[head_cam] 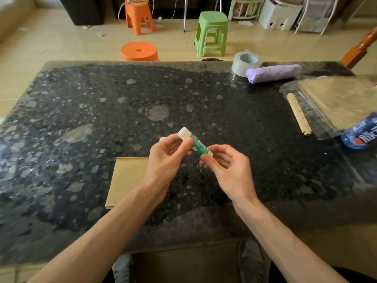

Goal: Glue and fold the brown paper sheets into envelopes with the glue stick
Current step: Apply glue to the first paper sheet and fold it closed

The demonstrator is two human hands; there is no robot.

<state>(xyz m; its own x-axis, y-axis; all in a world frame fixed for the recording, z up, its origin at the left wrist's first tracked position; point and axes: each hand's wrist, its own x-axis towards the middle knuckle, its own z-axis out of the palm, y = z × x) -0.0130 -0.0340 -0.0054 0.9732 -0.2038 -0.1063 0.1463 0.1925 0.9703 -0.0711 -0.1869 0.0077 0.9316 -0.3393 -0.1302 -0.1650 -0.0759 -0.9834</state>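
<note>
Both hands hold the glue stick (pixel 199 145) up above the dark speckled table (pixel 81 111), close to its near middle. The left hand (pixel 169 160) grips the upper part of the green tube, with its thumb pressed against the body just below the white top end. The right hand (pixel 228 168) pinches the lower white end between thumb and curled fingers. The stick is tilted, with its white top pointing up and away to the left. A small white piece shows just behind the left fingers, but what it is cannot be told. A brown paper sheet (pixel 126 180) lies flat on the table below the left hand, partly hidden by the wrist and forearm. At the far right of the table are a tape roll (pixel 242 66), a purple rolled bundle (pixel 273 73), a spiral notebook in clear plastic (pixel 334 103) and a blue bottle (pixel 363 135)
</note>
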